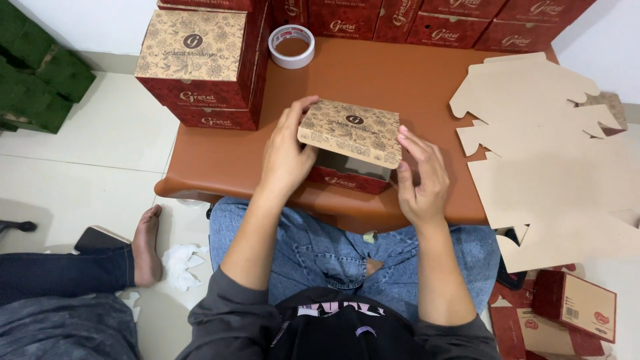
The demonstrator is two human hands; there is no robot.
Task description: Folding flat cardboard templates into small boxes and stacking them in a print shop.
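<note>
Cardboard box (350,143) sits at the centre of the frame on a smooth brown tabletop (373,73); its flat kraft-coloured lid carries a printed floral pattern, and its base is glossy dark red. Left hand (287,157) clasps the lid's left edge, thumb on top and fingers wrapped round the side. Right hand (420,177) has its fingers loosely spread, the tips touching the lid's right edge. Lid is tilted, raised above the red base at the near side. Toward the upper left stands a stack of finished boxes (203,63) with the same patterned tops and red walls, and just beside it lies a ring of white tape (291,45). At the right edge, flat unfolded cardboard blanks (553,153) with notched tabs overlap the table. A bare foot (147,247) rests on the pale tiled floor at lower left
</note>
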